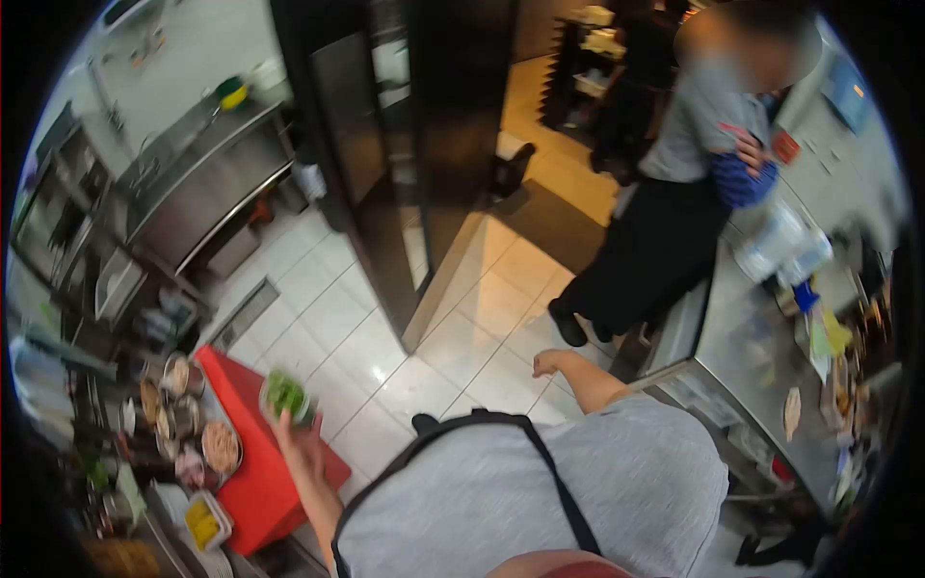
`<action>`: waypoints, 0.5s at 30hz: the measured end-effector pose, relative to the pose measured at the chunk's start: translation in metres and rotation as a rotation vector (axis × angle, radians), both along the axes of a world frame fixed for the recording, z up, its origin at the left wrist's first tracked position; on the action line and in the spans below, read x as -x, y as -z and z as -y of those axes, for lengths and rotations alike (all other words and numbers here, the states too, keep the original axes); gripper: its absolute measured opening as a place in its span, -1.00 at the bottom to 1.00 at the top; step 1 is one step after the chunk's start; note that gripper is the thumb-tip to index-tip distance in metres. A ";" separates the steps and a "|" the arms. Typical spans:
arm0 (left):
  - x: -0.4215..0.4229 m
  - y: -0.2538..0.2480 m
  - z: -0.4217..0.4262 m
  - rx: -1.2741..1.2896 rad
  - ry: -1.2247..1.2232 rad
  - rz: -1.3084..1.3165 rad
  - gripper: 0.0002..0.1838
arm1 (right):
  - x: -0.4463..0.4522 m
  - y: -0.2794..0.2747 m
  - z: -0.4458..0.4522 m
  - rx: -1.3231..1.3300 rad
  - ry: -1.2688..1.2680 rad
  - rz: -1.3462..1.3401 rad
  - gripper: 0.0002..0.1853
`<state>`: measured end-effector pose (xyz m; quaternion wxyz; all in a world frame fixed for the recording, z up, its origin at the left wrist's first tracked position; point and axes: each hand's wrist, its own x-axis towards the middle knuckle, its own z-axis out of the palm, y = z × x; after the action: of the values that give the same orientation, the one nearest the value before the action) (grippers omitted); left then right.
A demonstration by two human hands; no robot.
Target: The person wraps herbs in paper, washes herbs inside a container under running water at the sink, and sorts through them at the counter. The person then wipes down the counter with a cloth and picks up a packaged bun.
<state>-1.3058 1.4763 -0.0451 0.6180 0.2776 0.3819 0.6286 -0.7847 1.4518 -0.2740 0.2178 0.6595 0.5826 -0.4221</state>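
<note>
My left hand [301,435] grips a small clear container of green leaves [286,393], held over the edge of a red surface [255,453]. Just left of it stand several round containers of food, among them a bowl of pinkish pieces [222,447]. A white tub with yellow food [202,521] sits nearer to my body. My right hand [549,363] hangs in front of me above the tiled floor, its fingers curled in with nothing visible in them. It touches nothing and is nearest to the steel counter on the right.
A person in a dark apron [665,231] leans by the steel counter [742,356] at the right. A tall dark partition [385,154] rises ahead, with a doorway beside it. At the left is a steel sink unit [207,183]. White floor tiles [385,366] lie between.
</note>
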 end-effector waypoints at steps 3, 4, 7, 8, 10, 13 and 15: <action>0.007 -0.010 -0.061 0.012 -0.011 0.053 -0.34 | 0.074 0.006 -0.096 -0.142 -0.316 -0.048 -0.57; 0.009 -0.023 -0.075 -0.015 -0.002 0.070 -0.36 | 0.112 0.011 -0.133 -0.143 -0.445 -0.036 -0.58; 0.051 -0.033 -0.135 -0.042 -0.102 0.049 -0.39 | 0.260 -0.049 -0.223 -0.487 -0.527 -0.510 -0.58; 0.069 -0.030 -0.151 -0.043 -0.139 -0.005 -0.40 | 0.315 -0.083 -0.249 -0.621 -0.491 -0.724 -0.57; 0.099 -0.027 -0.187 -0.033 -0.242 -0.020 -0.42 | 0.403 -0.179 -0.288 -0.671 -0.326 -1.065 -0.49; 0.147 -0.014 -0.241 -0.022 -0.311 -0.047 -0.42 | 0.493 -0.238 -0.358 -0.750 -0.268 -1.222 -0.48; 0.173 -0.002 -0.275 0.024 -0.181 -0.078 -0.32 | 0.538 -0.252 -0.406 -0.670 -0.384 -1.324 -0.42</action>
<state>-1.4788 1.7517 -0.0427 0.5469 0.2587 0.4365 0.6659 -1.3231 1.8582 -0.0223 -0.3188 0.1871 0.7927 -0.4847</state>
